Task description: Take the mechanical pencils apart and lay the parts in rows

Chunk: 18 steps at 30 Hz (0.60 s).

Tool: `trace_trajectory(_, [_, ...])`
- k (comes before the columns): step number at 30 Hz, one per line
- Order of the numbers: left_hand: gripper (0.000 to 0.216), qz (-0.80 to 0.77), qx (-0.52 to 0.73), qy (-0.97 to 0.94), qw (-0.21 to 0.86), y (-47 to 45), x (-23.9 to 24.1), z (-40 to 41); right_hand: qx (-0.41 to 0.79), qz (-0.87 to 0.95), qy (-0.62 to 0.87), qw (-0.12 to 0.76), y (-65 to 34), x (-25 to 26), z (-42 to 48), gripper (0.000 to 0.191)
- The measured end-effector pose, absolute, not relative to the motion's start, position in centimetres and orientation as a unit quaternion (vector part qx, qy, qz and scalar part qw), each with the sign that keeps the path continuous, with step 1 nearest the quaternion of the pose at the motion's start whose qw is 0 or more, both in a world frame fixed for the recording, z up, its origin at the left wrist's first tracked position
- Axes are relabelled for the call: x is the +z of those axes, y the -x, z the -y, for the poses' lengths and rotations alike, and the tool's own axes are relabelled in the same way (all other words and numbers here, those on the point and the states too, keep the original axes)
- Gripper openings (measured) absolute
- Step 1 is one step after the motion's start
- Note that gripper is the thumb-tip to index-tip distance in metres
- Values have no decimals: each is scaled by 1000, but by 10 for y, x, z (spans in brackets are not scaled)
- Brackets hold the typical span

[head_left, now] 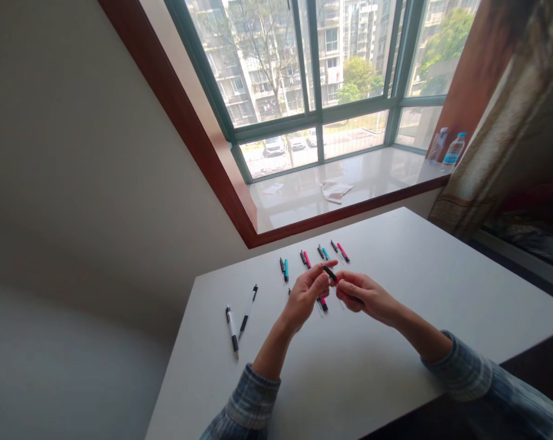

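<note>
Over the middle of a white table [395, 293], my left hand [306, 292] and my right hand [365, 296] meet around a black pen part [330, 274]. The left fingertips pinch its upper end; the right hand grips the lower end. A pink and black pen piece [322, 302] lies just below the hands. Beyond them lie taken-apart pens: black and teal pieces [284, 269], black and pink pieces [305, 259], black and teal pieces [322, 252], and black and pink pieces [340, 250].
Two whole white and black pens [249, 310] [231, 330] lie at the table's left. Behind the table a window sill [303, 201] holds a crumpled cloth [335, 190] and two water bottles [454, 150]. A curtain [509, 134] hangs at the right.
</note>
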<state>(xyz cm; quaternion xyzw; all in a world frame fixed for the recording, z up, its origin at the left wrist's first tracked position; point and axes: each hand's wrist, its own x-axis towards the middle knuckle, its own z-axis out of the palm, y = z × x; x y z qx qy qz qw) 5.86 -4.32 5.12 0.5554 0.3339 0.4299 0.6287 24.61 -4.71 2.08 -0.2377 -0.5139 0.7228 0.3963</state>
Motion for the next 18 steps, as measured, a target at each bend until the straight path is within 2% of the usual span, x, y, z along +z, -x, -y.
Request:
trace_trajectory(4, [42, -391, 466, -561, 562, -56, 39, 52, 717, 528, 246, 383, -246, 5, 49, 38])
trace_trajectory(10, [36, -458, 528, -545, 463, -58, 23, 55, 607, 594, 337, 406, -242, 0, 47, 42])
trace_trajectory(14, [39, -438, 536, -535, 484, -59, 20, 55, 574, 602, 344, 435, -240, 3, 50, 40])
trace_trajectory(18, [47, -406, 501, -540, 541, -57, 18, 59, 647, 562, 315, 409, -240, 0, 50, 41])
